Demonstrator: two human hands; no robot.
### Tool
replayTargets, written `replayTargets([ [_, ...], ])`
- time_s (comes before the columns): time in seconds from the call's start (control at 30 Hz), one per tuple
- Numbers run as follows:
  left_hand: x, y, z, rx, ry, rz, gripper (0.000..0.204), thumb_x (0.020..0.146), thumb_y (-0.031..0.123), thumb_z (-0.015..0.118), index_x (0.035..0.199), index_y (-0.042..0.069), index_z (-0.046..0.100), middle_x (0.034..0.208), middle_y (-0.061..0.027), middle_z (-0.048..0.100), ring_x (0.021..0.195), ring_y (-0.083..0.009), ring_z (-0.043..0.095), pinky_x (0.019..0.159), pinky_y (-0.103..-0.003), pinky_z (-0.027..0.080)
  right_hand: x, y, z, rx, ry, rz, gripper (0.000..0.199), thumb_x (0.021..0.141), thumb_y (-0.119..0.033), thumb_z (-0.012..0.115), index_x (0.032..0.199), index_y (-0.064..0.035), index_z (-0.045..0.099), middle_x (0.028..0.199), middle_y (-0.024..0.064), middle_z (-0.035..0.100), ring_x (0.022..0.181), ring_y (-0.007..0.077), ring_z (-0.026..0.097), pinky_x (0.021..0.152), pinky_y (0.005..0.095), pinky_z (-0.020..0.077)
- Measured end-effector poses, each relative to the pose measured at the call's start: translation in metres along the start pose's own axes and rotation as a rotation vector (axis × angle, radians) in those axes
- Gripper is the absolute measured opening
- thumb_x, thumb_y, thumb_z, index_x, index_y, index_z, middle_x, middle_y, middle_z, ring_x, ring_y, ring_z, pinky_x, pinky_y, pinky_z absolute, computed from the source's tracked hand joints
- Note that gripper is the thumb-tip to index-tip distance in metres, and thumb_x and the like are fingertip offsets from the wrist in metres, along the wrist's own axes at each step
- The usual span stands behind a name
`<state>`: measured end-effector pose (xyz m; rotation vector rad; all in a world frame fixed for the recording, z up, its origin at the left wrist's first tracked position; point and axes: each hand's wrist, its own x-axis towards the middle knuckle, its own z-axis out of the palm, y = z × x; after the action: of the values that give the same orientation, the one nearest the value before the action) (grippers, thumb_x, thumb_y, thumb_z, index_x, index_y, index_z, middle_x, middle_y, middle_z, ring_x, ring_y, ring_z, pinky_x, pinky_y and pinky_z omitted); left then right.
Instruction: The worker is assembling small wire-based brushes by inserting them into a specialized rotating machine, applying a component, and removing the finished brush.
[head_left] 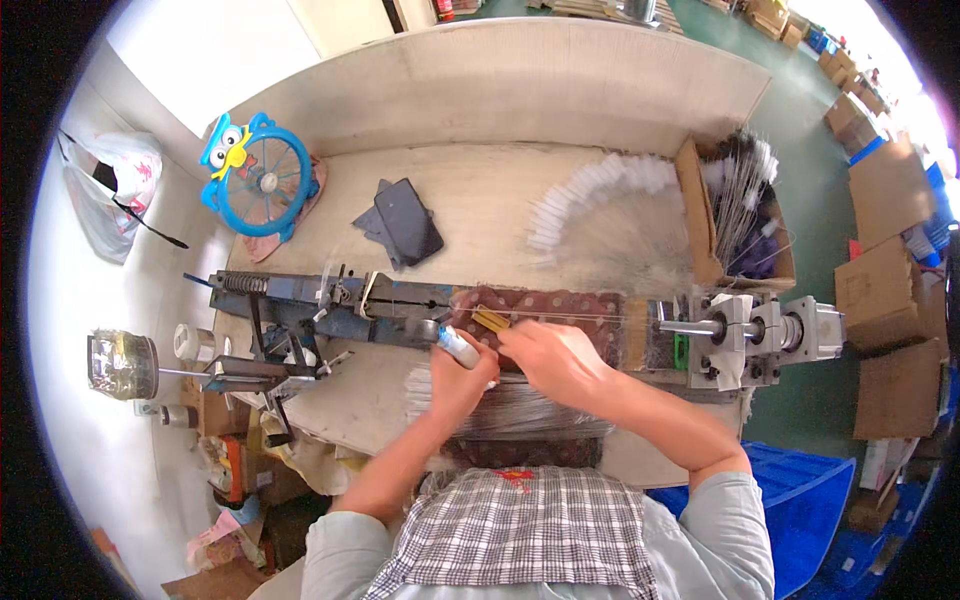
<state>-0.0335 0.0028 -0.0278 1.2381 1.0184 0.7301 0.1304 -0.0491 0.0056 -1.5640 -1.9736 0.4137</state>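
Head view, worker at the desk (pixel 470 190). A blue jig (pixel 330 305) runs left to right across the desk, its long axis crosswise to the worker's forearms — the brown studded bed (pixel 560 305) lies at its middle, directly ahead of both hands. Left hand (pixel 458 375) is closed around a white tube (pixel 460 348), nozzle pointing up-left at the bed's left end. Right hand (pixel 555 360) rests on the bed's near edge beside a small yellow piece (pixel 490 320), fingers curled; whether it pinches anything cannot be told. A bundle of thin wires (pixel 520 410) lies just beneath both hands.
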Motion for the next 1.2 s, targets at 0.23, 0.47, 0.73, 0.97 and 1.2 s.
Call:
replayTargets([
  [0.23, -0.001, 0.009, -0.042, 0.349, 0.03, 0.017, 0.025, 0.079, 0.011, 0.068, 0.093, 0.001, 0.049, 0.075, -0.0066, 0.059, 0.069, -0.0128, 0.059, 0.062, -0.029, 0.049, 0.025, 0.013, 0.038, 0.042, -0.03, 0.011, 0.016, 0.08, -0.017, 0.061, 0.089, -0.0042, 0.057, 0.087, 0.0124, 0.056, 0.082, 0.0318, 0.061, 0.068, 0.0423, 0.0511],
  [0.47, -0.024, -0.021, -0.164, -0.598, 0.508, -0.276, 0.029, 0.084, 0.035, 0.067, 0.094, 0.01, 0.058, 0.075, 0.0013, 0.058, 0.068, -0.011, 0.058, 0.064, -0.026, 0.048, 0.01, 0.003, -0.003, 0.142, -0.067, 0.038, 0.017, 0.079, -0.016, 0.064, 0.09, -0.0032, 0.06, 0.088, 0.0131, 0.057, 0.083, 0.0337, 0.059, 0.072, 0.0415, 0.0497],
  [0.73, -0.026, -0.029, -0.187, -0.575, 0.55, -0.224, 0.025, 0.082, 0.033, 0.068, 0.089, 0.01, 0.061, 0.071, 0.0029, 0.058, 0.064, -0.0086, 0.056, 0.06, -0.022, 0.045, 0.012, -0.008, -0.006, 0.133, -0.038, 0.074, 0.019, 0.078, -0.006, 0.065, 0.095, 0.0009, 0.063, 0.089, 0.0155, 0.061, 0.082, 0.0331, 0.06, 0.072, 0.0378, 0.0488],
  [0.97, -0.031, -0.015, -0.109, -0.351, 0.387, 0.059, 0.014, 0.082, 0.016, 0.065, 0.079, 0.003, 0.063, 0.068, -0.004, 0.06, 0.06, -0.0108, 0.054, 0.059, -0.023, 0.044, 0.013, -0.021, -0.052, -0.022, 0.137, 0.013, 0.018, 0.079, -0.009, 0.065, 0.096, -0.0044, 0.063, 0.083, 0.0114, 0.062, 0.078, 0.032, 0.06, 0.069, 0.0393, 0.0492],
  [1.2, -0.003, 0.023, 0.037, -0.466, -0.105, 0.009, 0.014, 0.091, 0.015, 0.059, 0.091, 0.001, 0.063, 0.078, -0.0067, 0.064, 0.062, -0.0108, 0.055, 0.057, -0.024, 0.044, 0.01, 0.0, -0.067, 0.278, 0.172, 0.308, 0.019, 0.079, -0.012, 0.064, 0.095, -0.0008, 0.065, 0.083, 0.0141, 0.065, 0.075, 0.0279, 0.062, 0.068, 0.0324, 0.0483],
])
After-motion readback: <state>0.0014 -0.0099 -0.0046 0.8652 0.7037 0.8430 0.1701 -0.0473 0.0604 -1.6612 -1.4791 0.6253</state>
